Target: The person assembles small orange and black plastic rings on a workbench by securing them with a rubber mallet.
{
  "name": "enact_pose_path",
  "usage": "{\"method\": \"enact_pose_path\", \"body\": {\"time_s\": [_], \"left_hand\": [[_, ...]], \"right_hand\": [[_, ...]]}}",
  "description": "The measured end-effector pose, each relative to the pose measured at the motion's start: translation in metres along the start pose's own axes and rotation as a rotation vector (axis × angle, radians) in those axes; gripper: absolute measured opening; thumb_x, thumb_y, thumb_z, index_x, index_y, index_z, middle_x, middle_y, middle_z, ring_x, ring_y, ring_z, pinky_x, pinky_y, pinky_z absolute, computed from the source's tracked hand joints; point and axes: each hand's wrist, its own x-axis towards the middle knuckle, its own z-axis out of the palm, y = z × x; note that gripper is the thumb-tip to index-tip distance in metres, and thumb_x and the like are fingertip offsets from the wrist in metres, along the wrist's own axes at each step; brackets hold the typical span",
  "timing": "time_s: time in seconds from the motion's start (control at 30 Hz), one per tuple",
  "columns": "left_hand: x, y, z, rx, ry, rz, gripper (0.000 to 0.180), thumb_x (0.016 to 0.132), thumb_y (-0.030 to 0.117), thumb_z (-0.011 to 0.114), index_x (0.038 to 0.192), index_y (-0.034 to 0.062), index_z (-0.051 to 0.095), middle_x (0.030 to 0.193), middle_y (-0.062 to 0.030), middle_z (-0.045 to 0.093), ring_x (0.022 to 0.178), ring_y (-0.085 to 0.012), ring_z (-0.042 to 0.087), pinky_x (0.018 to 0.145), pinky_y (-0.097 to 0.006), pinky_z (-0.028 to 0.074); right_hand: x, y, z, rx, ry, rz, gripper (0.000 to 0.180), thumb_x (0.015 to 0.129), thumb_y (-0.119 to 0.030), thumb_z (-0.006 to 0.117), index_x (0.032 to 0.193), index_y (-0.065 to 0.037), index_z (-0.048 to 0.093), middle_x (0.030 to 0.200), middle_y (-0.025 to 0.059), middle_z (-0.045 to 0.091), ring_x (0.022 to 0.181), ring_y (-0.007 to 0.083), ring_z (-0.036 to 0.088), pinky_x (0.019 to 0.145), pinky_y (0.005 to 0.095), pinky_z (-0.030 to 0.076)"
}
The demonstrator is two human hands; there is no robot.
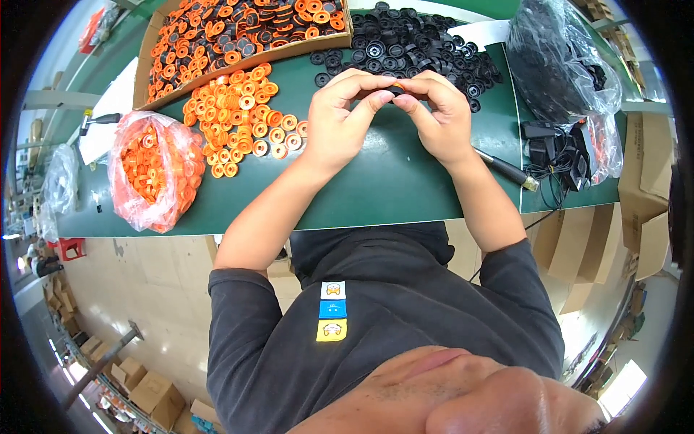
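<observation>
A small round part (396, 90), black with some orange showing, is pinched between the fingertips of both hands above the green table. My left hand (337, 119) grips it from the left, thumb and forefinger closed. From the right, my right hand (442, 116) holds the same part in a like pinch; the fingers cover most of it. Left of my left hand lies a loose heap of orange ring-shaped parts (246, 116). Just beyond both hands spreads a heap of black wheel-shaped parts (405, 47).
A cardboard box (289, 50) of orange-and-black parts stands at the far left. Nearer is a plastic bag (124, 181) of orange parts. A clear bag (549, 58) with black contents, black adapters (553, 148) with cables and a black-handled tool (510, 170) lie right. The table's front edge (390, 224) is near my body.
</observation>
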Motion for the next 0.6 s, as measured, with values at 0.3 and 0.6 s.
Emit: {"method": "enact_pose_path", "body": {"time_s": [0.3, 0.6], "left_hand": [[-0.003, -0.005, 0.014, -0.049, 0.137, 0.082, 0.015, 0.09, 0.004, 0.07, 0.104, -0.001, 0.073, 0.093, -0.0068, 0.07, 0.085, -0.0131, 0.065, 0.076, -0.026, 0.053], [0.0, -0.003, -0.012, 0.403, -0.649, -0.265, 0.015, 0.088, 0.01, 0.068, 0.099, 0.001, 0.072, 0.09, -0.0103, 0.07, 0.089, -0.023, 0.067, 0.082, -0.034, 0.052]], "right_hand": [[-0.008, -0.004, 0.003, 0.118, 0.043, 0.149, 0.018, 0.089, -0.01, 0.074, 0.102, 0.001, 0.071, 0.09, 0.0084, 0.069, 0.08, 0.0153, 0.065, 0.072, 0.0272, 0.052], [-0.054, -0.028, -0.09, -0.503, -0.297, 0.27, 0.037, 0.085, -0.019, 0.078, 0.115, 0.0, 0.069, 0.105, 0.0121, 0.066, 0.097, 0.0242, 0.067, 0.087, 0.0345, 0.052]]}}
